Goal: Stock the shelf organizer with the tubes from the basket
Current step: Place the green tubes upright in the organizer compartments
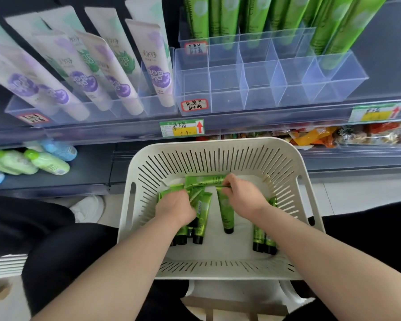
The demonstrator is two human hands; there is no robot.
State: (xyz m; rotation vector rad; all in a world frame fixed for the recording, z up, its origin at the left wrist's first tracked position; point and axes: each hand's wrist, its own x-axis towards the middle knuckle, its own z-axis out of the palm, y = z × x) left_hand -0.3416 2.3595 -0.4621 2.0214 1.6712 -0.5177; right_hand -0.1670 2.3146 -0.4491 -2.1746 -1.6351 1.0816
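We had both hands in the basket (218, 142). Left hand (176, 208) gripped several green tubes (200, 218); right hand (243, 195) pinched a single tube (226, 212).

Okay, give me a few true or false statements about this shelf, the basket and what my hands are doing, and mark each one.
1. The left hand and the right hand are both inside the white basket. True.
2. The front row of the clear organizer is full. False: its front compartments are empty, and the shelved tubes stand behind them.
3. The tubes in the basket are purple. False: they are green tubes with dark caps.
4. The right hand holds one of the green tubes. True.
5. Purple-and-white tubes stand left of the clear organizer. True.
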